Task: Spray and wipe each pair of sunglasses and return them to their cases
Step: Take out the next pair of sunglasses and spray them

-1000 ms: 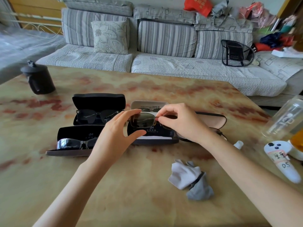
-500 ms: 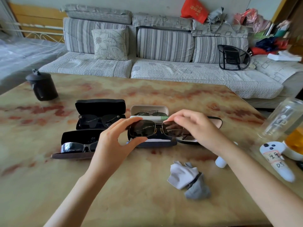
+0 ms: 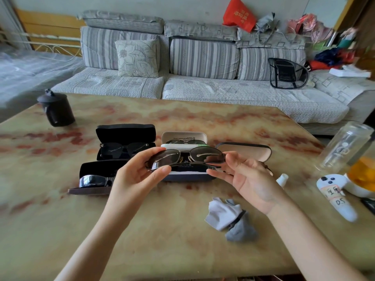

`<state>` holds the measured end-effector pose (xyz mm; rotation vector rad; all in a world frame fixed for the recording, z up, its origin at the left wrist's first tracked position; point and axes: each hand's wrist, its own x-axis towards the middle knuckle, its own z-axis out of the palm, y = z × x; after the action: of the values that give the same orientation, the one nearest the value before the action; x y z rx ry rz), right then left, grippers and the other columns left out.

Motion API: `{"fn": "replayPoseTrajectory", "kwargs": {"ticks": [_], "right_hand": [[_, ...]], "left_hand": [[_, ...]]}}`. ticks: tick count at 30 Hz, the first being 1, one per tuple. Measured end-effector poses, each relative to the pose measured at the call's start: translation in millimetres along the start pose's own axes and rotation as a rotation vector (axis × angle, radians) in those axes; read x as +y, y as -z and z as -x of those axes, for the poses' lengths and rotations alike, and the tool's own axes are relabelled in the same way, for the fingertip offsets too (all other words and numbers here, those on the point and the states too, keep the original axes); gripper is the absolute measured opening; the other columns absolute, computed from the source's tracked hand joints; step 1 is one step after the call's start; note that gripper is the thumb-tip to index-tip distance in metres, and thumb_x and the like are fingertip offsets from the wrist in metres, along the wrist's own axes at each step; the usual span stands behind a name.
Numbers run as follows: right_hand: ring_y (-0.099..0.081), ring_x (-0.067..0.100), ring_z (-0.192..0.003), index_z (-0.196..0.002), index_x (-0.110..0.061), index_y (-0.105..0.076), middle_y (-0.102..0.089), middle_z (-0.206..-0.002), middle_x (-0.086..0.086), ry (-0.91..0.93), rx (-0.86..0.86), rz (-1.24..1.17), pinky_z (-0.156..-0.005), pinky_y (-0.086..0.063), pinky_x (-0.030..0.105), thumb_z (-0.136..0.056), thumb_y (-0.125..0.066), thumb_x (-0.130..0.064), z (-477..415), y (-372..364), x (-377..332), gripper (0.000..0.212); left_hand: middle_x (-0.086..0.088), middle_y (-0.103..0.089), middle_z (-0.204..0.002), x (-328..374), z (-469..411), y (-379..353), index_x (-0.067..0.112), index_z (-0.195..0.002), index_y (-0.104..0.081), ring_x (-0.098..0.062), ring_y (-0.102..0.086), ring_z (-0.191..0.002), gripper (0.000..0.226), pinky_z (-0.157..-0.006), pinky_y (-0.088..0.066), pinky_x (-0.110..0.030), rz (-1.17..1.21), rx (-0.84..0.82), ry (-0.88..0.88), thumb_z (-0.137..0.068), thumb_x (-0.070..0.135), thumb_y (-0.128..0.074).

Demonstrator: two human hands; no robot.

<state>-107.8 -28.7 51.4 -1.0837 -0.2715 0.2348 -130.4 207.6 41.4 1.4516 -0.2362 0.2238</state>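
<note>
Left hand (image 3: 135,179) grip: thumb and fingers pinch the left lens end of the sunglasses (image 3: 185,158). Sunglasses held level between both hands, above an open dark case (image 3: 188,177) on the tabletop (image 3: 162,240). Right hand (image 3: 250,179) grip: loose pinch on the right end, palm upturned.

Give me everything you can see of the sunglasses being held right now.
The sunglasses have two oval dark-tinted lenses in a thin metal-looking frame; the arms appear folded behind the lenses. They are held roughly level in the air in front of an open dark case. The left hand pinches one end between thumb and fingers; the right hand pinches the other. Nothing else touches them.
</note>
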Motion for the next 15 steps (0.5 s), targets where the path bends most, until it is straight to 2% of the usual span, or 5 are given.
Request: {"fn": "replayPoseTrajectory", "kwargs": {"ticks": [4,6,8,12,15], "right_hand": [[-0.066,0.034,-0.108,-0.089,-0.006,-0.073,-0.068,-0.11,0.026,0.021,-0.01,-0.116,-0.088,-0.055,0.041,-0.071,-0.081,-0.021,1.9,-2.0,11.3,0.024],[-0.064,0.035,-0.112,-0.092,-0.005,-0.072,-0.067,-0.112,0.028,0.035,0.008,-0.167,-0.09,-0.054,0.04,-0.067,-0.085,-0.022,2.1,-2.6,17.8,0.033],[-0.066,0.033,-0.109,-0.092,-0.007,-0.072,-0.069,-0.109,0.024,0.047,0.039,-0.209,-0.092,-0.054,0.039,-0.064,-0.087,-0.023,2.3,-4.4,23.3,0.036],[-0.068,0.031,-0.103,-0.09,-0.013,-0.071,-0.072,-0.097,0.018,0.091,0.042,-0.245,-0.089,-0.054,0.036,-0.069,-0.08,-0.022,3.4,-7.3,28.9,0.024],[-0.07,0.031,-0.098,-0.09,-0.014,-0.07,-0.071,-0.092,0.014,0.104,0.051,-0.247,-0.088,-0.055,0.035,-0.069,-0.082,-0.024,3.6,-6.3,30.5,0.026]], "left_hand": [[0.006,-0.074,-0.1,-3.2,2.5,-0.4,0.022,-0.109,-0.067,-0.004,-0.067,-0.09,0.047,-0.073,-0.05,-0.012,0.095,-0.02,0.056,-0.067,0.027,-0.087],[0.001,-0.072,-0.101,-5.6,4.2,-0.5,0.023,-0.107,-0.067,-0.008,-0.065,-0.091,0.049,-0.075,-0.051,-0.016,0.135,-0.054,0.071,-0.061,0.03,-0.08],[-0.001,-0.072,-0.101,-7.3,5.1,-1.3,0.026,-0.104,-0.069,-0.011,-0.064,-0.091,0.045,-0.078,-0.051,-0.018,0.178,-0.072,0.077,-0.06,0.03,-0.079],[0.003,-0.071,-0.096,-9.3,6.1,-3.8,0.028,-0.1,-0.07,-0.009,-0.064,-0.087,0.042,-0.076,-0.05,-0.017,0.204,-0.063,0.076,-0.059,0.029,-0.079],[0.005,-0.071,-0.095,-11.3,8.2,-5.3,0.031,-0.096,-0.072,-0.007,-0.064,-0.089,0.039,-0.077,-0.05,-0.016,0.18,-0.043,0.071,-0.058,0.031,-0.079]]}}
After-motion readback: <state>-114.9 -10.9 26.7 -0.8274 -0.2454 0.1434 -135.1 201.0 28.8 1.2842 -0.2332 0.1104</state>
